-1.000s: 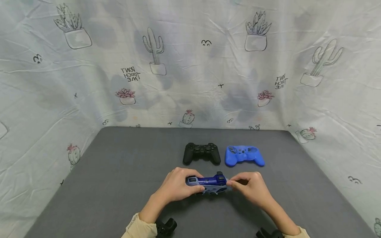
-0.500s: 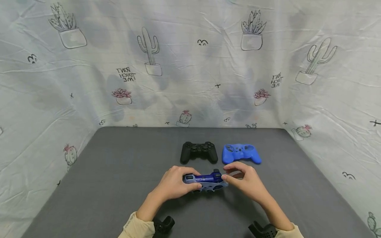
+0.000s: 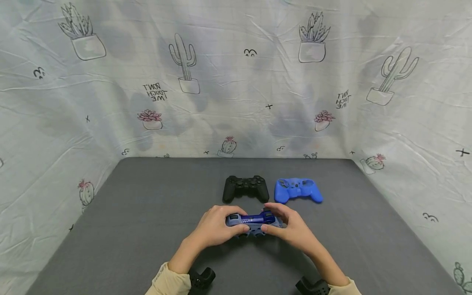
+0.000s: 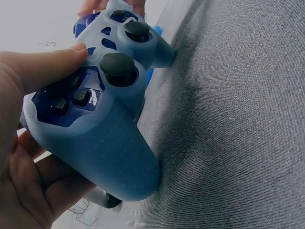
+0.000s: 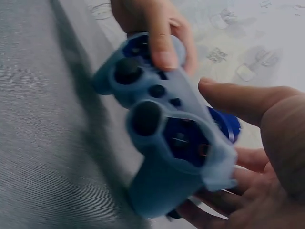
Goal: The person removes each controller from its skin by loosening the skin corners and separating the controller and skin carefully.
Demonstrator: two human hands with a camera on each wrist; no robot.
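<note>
Left hand [image 3: 215, 227]: fingers curled round the covered controller [image 3: 252, 223], thumb on top.
Right hand [image 3: 291, 229]: fingers cupping its other end.
Controller position: mid-bench, towards the near edge.
Open bench: wide to both side edges; black controller [image 3: 245, 187] and blue cover [image 3: 298, 190] lie just behind.

From my head view, my left hand [image 3: 217, 227] and right hand [image 3: 291, 229] cover both grips of the dark blue gamepad in its pale blue silicone sleeve [image 3: 253, 223]. My left wrist view cuts my palm off at nine o'clock. My right wrist view is blurred, so the button markings are unreadable.
</note>
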